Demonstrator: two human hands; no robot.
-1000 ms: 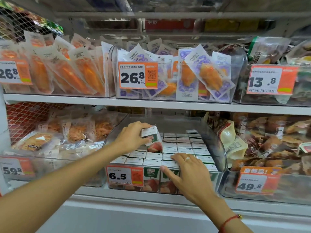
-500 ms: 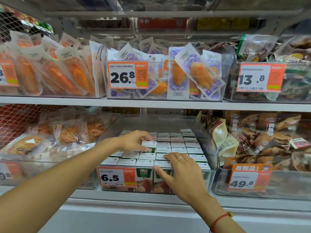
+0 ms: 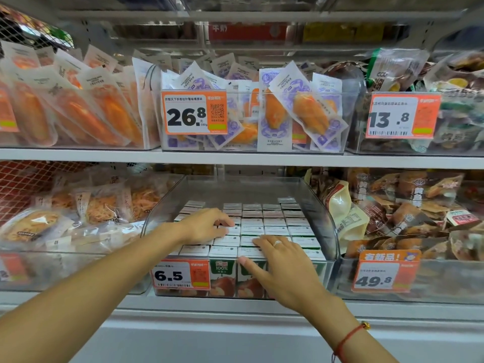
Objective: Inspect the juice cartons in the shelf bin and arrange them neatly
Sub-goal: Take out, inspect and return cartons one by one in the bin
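clear plastic bin (image 3: 323, 213) sat centre frame on lower shelf, juice cartons (image 3: 272, 224) packed in rows inside. left hand (image 3: 203, 226) rested fingers loosely curled on carton tops, gripping nothing; right hand (image 3: 284, 260) lay flat on front row. risk: uneven push could tip cartons, skew rows.

Bright, even light; faint glare on clear plastic; wide-angle bending and softness toward edges.
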